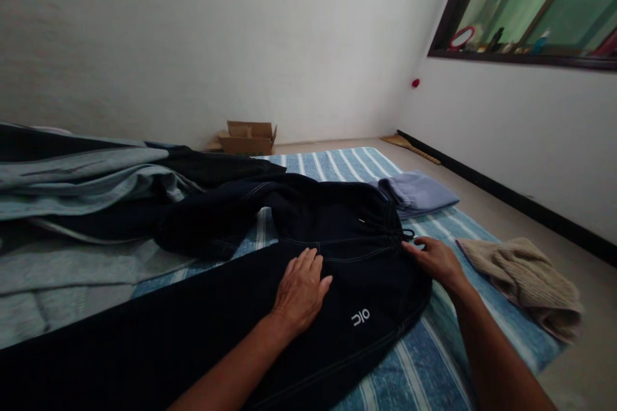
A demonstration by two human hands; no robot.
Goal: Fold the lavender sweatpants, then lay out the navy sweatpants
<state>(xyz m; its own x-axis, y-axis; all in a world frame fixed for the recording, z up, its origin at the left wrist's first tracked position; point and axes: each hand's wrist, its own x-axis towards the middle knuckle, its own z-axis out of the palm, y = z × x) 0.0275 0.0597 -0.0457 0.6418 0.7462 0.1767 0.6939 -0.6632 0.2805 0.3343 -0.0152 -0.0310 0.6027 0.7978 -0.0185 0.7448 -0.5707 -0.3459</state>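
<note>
The navy drawstring sweatpants [357, 282] lie across the striped mat [424, 366]. My left hand [301, 289] presses open on them; my right hand [436, 263] curls at the waistband, grip unclear. A beige knit [523, 286] lies right, a lavender cloth [414, 194] far right, grey clothes [72, 270] left.

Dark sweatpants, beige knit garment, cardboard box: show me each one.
Dark sweatpants [359, 273], head view, on the upper front panel.
Beige knit garment [523, 279], head view, on its middle.
Cardboard box [245, 145], head view, on its front side.
</note>
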